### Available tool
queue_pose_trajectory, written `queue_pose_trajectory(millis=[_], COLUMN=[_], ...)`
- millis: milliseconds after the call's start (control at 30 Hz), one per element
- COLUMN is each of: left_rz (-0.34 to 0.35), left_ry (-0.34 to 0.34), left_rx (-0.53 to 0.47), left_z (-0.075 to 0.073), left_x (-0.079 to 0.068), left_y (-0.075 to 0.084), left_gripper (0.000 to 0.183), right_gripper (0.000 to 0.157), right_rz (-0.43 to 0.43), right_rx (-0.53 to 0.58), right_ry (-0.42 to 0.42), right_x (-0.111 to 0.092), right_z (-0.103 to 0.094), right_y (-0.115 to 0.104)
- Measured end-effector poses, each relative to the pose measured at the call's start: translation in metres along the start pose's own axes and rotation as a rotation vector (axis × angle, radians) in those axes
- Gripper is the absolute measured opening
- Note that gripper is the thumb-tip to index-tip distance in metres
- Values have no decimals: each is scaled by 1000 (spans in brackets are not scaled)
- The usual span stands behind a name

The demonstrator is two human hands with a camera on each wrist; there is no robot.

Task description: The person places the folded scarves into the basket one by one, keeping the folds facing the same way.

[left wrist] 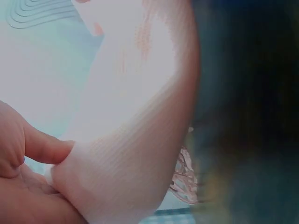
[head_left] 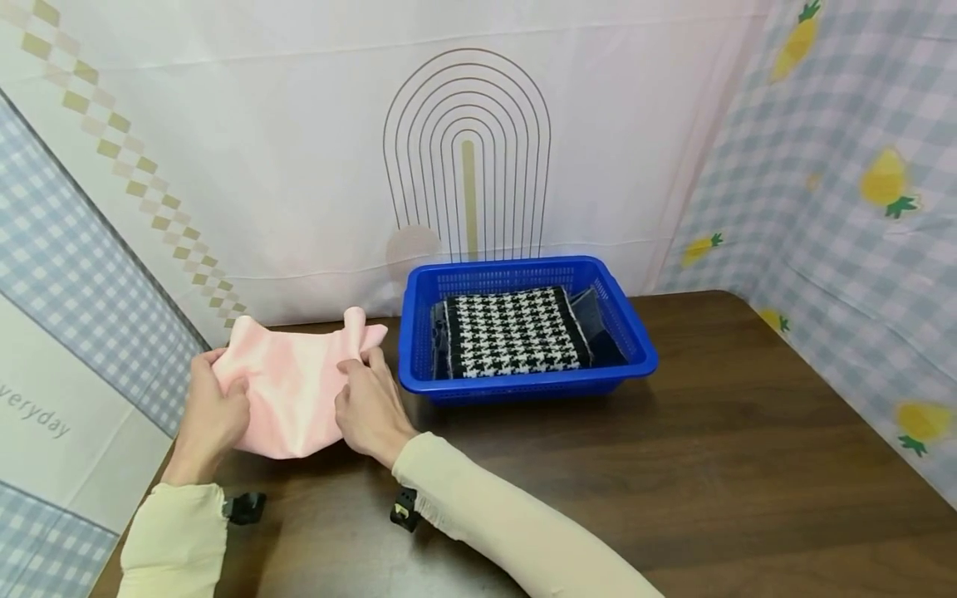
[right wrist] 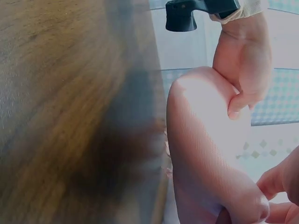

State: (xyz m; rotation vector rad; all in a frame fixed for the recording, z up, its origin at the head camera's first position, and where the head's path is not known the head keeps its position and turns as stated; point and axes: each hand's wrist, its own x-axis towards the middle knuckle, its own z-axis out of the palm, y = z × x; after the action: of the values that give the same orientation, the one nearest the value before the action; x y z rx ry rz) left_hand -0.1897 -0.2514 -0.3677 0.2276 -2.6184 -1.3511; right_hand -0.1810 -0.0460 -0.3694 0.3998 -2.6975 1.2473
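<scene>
A thin pink piece of cloth (head_left: 292,386) hangs between my two hands at the left of the table, sagging in the middle. My left hand (head_left: 213,415) pinches its left side, thumb in front; the left wrist view shows that thumb (left wrist: 49,148) pressed on the ribbed fabric. On the other side my right hand (head_left: 370,407) grips the cloth near its upper right corner, where a fold sticks up. In the right wrist view the cloth (right wrist: 205,135) bulges between both hands, its lower edge rounded.
Right of my hands stands a blue plastic basket (head_left: 645,359). In it lie a folded black-and-white houndstooth cloth (head_left: 516,332) and dark folded fabric (head_left: 601,336). The brown wooden table (head_left: 718,465) meets patterned curtains at its back, left and right.
</scene>
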Motion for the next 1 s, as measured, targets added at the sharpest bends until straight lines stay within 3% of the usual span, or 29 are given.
queue_pose_trajectory(millis=[467,633,1000], left_rz=[94,114,236], left_ry=[105,95,27], left_rx=[-25,-63,-153], left_z=[-7,-1,24], left_x=[-9,-9,-8], left_y=[45,63,105], left_gripper=[51,51,53], right_gripper=[37,38,37], right_rz=[-126,-131,-112], right_rx=[6,13,93], right_ry=[45,57,79], right_x=[4,7,10], right_z=[-48,-67,-122], right_y=[-1,5,29])
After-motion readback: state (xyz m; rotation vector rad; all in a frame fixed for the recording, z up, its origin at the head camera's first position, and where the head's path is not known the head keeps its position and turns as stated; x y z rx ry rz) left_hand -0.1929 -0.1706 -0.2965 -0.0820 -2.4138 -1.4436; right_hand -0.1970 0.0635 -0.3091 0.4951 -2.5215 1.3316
